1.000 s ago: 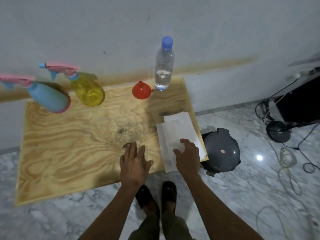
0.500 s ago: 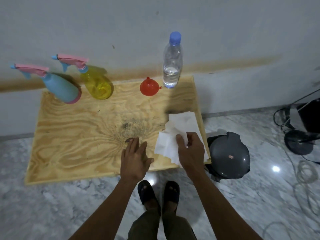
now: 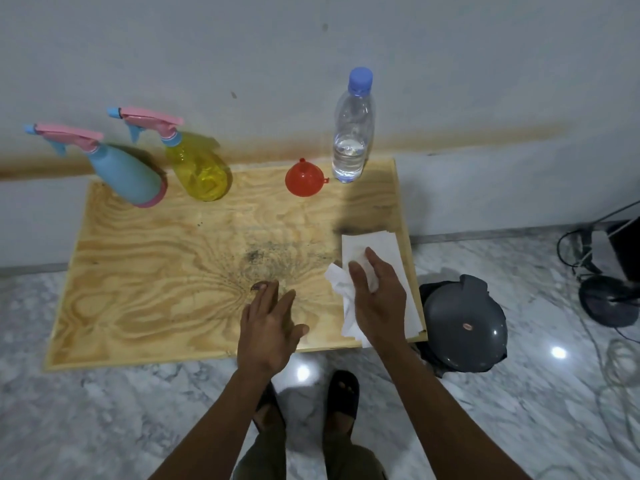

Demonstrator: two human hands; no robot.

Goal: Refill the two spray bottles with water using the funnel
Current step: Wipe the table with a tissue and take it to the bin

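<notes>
A blue spray bottle (image 3: pixel 126 176) and a yellow spray bottle (image 3: pixel 199 168), both with pink trigger heads, stand at the back left of a plywood board (image 3: pixel 156 271). A red funnel (image 3: pixel 304 178) lies mouth down beside a clear water bottle (image 3: pixel 353 140) with a blue cap. At the board's front right, my right hand (image 3: pixel 377 296) pinches a crumpled white paper towel (image 3: pixel 346 289) lifted from the flat paper sheets (image 3: pixel 391 247). My left hand (image 3: pixel 268 323) hovers over the board's front edge with straight fingers, holding nothing.
A grey domed bin lid (image 3: pixel 464 327) sits on the marble floor right of the board. A black stand base (image 3: pixel 609 303) and cables lie at far right. A wall runs behind the board. My sandalled feet (image 3: pixel 341 393) stand just in front.
My right hand went from pressing flat on the paper to pinching a sheet and lifting its crumpled corner. My left hand stays in place. The camera view shifted left and up.
</notes>
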